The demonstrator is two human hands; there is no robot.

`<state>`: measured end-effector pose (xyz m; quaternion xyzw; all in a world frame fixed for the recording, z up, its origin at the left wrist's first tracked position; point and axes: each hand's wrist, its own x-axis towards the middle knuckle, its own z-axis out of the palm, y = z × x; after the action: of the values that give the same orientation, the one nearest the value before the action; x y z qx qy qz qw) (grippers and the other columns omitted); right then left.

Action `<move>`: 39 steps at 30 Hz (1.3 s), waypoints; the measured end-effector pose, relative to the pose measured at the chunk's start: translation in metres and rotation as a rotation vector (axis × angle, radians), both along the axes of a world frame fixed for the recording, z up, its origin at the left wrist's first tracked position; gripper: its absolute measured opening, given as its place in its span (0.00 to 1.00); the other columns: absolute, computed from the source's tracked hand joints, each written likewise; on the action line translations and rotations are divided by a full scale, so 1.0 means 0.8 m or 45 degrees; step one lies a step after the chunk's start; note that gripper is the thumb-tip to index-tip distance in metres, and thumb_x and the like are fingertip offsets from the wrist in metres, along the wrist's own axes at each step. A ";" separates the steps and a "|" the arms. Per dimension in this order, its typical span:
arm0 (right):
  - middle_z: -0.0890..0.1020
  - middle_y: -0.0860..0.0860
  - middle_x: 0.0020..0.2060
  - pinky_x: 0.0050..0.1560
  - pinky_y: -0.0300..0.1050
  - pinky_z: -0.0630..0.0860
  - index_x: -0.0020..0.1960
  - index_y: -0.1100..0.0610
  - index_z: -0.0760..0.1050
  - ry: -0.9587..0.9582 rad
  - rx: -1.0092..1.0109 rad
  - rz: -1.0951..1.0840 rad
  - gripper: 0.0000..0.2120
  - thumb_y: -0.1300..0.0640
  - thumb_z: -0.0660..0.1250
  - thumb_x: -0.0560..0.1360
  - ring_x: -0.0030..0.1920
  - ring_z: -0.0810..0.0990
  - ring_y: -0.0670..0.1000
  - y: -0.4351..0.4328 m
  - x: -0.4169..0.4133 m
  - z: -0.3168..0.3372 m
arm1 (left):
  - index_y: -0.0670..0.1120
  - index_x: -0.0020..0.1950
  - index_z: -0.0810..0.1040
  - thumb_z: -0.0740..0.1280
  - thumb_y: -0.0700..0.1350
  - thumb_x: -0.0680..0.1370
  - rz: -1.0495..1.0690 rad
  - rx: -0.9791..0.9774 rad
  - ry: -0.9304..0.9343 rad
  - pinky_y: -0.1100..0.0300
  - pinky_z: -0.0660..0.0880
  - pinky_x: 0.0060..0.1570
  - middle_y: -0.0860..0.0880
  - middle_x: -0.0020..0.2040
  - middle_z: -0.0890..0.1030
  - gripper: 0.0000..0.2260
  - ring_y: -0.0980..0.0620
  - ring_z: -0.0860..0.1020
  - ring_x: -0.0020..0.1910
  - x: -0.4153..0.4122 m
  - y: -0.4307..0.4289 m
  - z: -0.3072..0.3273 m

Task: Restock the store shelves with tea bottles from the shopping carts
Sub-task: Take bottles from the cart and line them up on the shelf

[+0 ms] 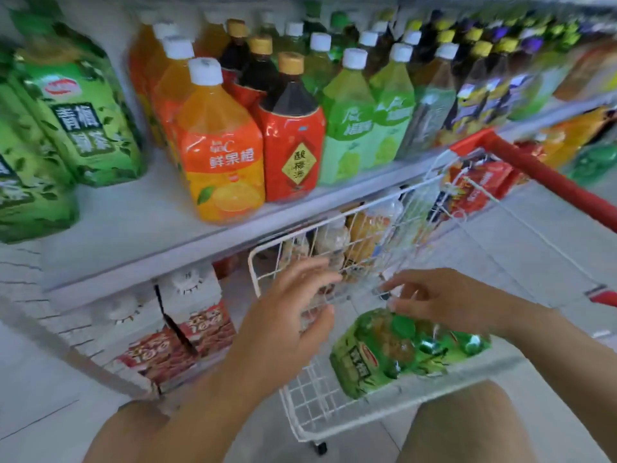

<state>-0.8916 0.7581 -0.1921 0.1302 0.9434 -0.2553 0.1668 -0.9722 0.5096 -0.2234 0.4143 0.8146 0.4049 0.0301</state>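
Looking heavy and film-slick, the green tea pack (pixel 384 355) is best gripped underneath by the spread, empty left hand (pixel 287 315) and right hand (pixel 447 305).

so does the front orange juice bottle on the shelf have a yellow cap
No, the front orange plastic juice bottle wears a white screw cap.
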 end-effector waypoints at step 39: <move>0.82 0.34 0.47 0.44 0.24 0.72 0.61 0.43 0.72 1.098 -0.803 0.201 0.33 0.57 0.81 0.61 0.48 0.79 0.32 -0.292 -0.179 0.098 | 0.62 0.71 0.67 0.74 0.65 0.62 0.670 0.264 0.108 0.56 0.72 0.66 0.64 0.67 0.74 0.39 0.63 0.73 0.66 -0.090 -0.223 0.170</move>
<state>-1.0345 0.5242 -0.1141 -0.1140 0.8109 -0.5430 -0.1859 -1.0442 0.3314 -0.0875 0.2060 0.8488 0.4624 -0.1527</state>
